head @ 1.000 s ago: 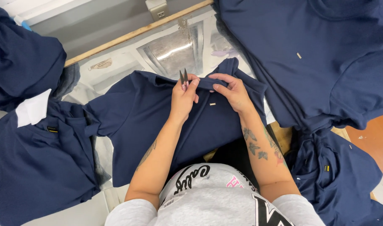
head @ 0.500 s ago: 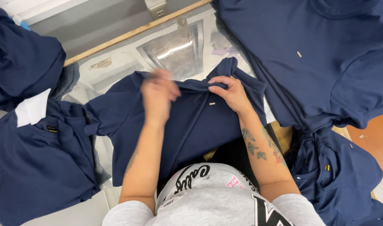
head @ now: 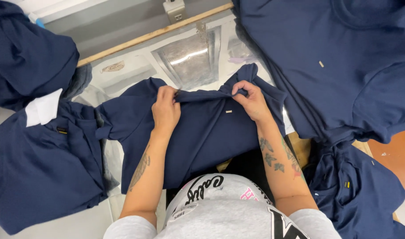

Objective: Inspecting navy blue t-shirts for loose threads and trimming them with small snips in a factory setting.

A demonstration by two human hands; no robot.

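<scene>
Two hands on one navy shirt [head: 202, 132], spread flat on the white counter [head: 136, 75] right in front of the person. Left hand [head: 165, 110] fingers pressed together, pinching the shirt's top edge near the collar; right hand [head: 252, 101] fingers curled, pinching the same edge further right, fabric bunched between them. Both forearms angled up from the bottom, wrists roughly level. Little free room: navy pile [head: 43, 168] crowds the left side, another heap [head: 25, 57] at top left, big navy garment [head: 344, 66] overlaps the counter's right edge, more navy cloth [head: 357, 194] at lower right. Bare counter only above the shirt (shiny panel [head: 189, 57] there), bounded by a wooden strip [head: 140, 39] along the far edge.
</scene>
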